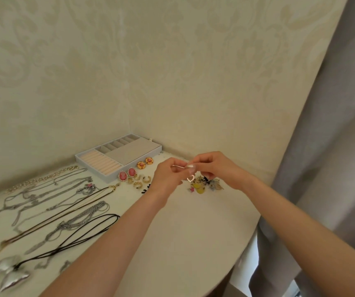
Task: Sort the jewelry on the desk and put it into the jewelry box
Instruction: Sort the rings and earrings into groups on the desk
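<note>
The left hand (166,174) and right hand (217,171) each pinch one end of a thin pale metal strand (179,166), held taut between them. A small pale pendant (190,179) hangs just above a heap of small mixed charms (204,184) on the white counter (183,228). The grey compartmented jewelry box (131,152) sits to the left, against the wall.

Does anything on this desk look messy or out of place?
Only the jumbled heap under the thin piece that left hand and right hand pinch: bits piled together, while necklaces lie spread apart and earrings sit paired.
</note>
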{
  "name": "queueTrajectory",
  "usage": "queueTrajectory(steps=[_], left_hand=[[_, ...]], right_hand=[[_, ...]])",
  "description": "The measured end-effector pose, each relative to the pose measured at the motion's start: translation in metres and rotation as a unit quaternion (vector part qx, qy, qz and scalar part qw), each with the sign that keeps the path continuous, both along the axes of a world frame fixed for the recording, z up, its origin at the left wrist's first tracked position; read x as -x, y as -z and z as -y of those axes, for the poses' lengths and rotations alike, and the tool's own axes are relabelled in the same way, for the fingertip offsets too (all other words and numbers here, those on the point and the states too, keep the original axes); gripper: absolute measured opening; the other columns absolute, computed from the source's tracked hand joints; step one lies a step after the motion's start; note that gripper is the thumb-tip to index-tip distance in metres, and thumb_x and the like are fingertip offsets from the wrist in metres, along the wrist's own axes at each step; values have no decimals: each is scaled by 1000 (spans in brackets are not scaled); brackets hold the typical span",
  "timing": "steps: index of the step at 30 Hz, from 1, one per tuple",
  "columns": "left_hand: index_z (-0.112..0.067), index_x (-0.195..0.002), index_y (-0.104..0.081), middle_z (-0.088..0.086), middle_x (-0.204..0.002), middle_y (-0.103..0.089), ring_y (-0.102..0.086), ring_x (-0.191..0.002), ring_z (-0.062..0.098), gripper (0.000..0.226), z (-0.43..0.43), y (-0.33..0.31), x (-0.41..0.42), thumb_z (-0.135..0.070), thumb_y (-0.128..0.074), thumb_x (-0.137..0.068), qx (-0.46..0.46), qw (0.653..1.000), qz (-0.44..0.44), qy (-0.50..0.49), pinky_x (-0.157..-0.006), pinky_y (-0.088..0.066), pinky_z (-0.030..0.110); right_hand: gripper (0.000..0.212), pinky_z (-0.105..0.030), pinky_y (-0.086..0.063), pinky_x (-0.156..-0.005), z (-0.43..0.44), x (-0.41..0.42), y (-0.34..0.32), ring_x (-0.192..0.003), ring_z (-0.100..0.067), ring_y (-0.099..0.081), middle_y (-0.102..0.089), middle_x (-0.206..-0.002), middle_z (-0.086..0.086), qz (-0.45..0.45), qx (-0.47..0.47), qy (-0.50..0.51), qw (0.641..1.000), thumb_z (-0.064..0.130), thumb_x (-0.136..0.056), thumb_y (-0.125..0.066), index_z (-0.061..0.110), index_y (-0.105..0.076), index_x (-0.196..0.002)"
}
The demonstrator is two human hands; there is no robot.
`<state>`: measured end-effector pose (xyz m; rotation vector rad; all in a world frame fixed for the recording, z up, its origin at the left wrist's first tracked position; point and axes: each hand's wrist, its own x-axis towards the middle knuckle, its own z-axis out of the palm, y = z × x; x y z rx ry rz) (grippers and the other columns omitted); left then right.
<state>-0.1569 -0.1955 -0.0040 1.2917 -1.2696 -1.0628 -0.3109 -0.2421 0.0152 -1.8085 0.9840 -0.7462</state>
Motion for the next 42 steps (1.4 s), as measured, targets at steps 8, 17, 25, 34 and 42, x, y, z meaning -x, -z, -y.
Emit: queueTrajectory(steps=[8,17,25,34,42], left_hand=[[1,-83,-64,10,-70,-61,-66,-63,17,9,-9,-1,-27,9,-65,-81,-5,995,88,48,-62,-58,24],[-14,-75,-62,7,-76,-68,-67,-67,21,11,-10,7,-38,-7,-70,-79,-5,932,360,37,-68,-57,32],[-16,-96,-61,-7,-82,-56,-42,-86,13,16,-15,4,-49,-24,-67,-84,11,860,509,24,-77,-32,26],[-19,-93,-63,-3,-90,-52,-44,-94,15,16,-9,15,-60,-28,-68,-83,31,832,554,11,-84,-39,30],[-17,-94,-63,-8,-82,-57,-46,-96,13,18,-17,13,-63,-27,-70,-81,57,842,537,12,-81,-40,31]], right_hand=[[16,-15,-41,-67,36,24,22,-71,-4,-52,-61,-81,6,-192,122,112,967,11,-84,-69,27,-72,-84],[4,-27,-48,-72,43,16,33,-69,-4,-56,-62,-72,15,-270,133,121,946,23,-82,-72,22,-70,-79],[7,-28,-48,-76,50,21,21,-72,-7,-59,-65,-73,8,-230,115,123,959,18,-79,-74,22,-70,-77],[19,-21,-43,-53,34,40,2,-70,-16,-61,-70,-79,-4,-463,39,59,884,20,-70,-82,19,-63,-73],[18,-15,-40,-45,27,42,12,-49,-9,-52,-62,-65,2,-408,51,87,907,18,-73,-79,16,-63,-79]])
